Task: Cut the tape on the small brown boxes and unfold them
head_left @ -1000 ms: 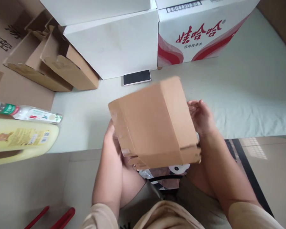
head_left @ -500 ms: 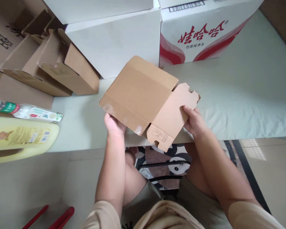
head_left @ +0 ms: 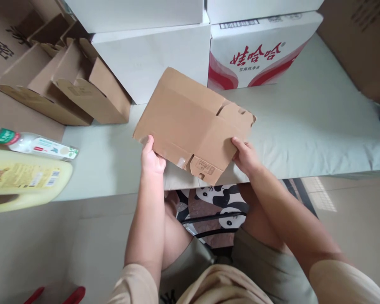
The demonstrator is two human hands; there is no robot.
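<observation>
A flattened brown cardboard box is held between my two hands, tilted above the front of the covered table. Creases cross it, and notched flaps stick out at its right end. A strip of clear tape shows along its near edge. My left hand grips the near left edge, thumb on top and the other fingers mostly hidden beneath. At the right end, my right hand pinches the panel, its thumb on the upper face. The underside of the cardboard is out of sight.
White cartons, one with red print, stand behind the cardboard on the pale green cloth. Folded brown boxes stand at the left. Nearer lie a plastic bottle and a yellow jug. A large brown carton stands far right.
The cardboard's right panel has come level with the rest, and its flaps lie flatter. My left thumb has come onto the top face. The view has shifted slightly.
</observation>
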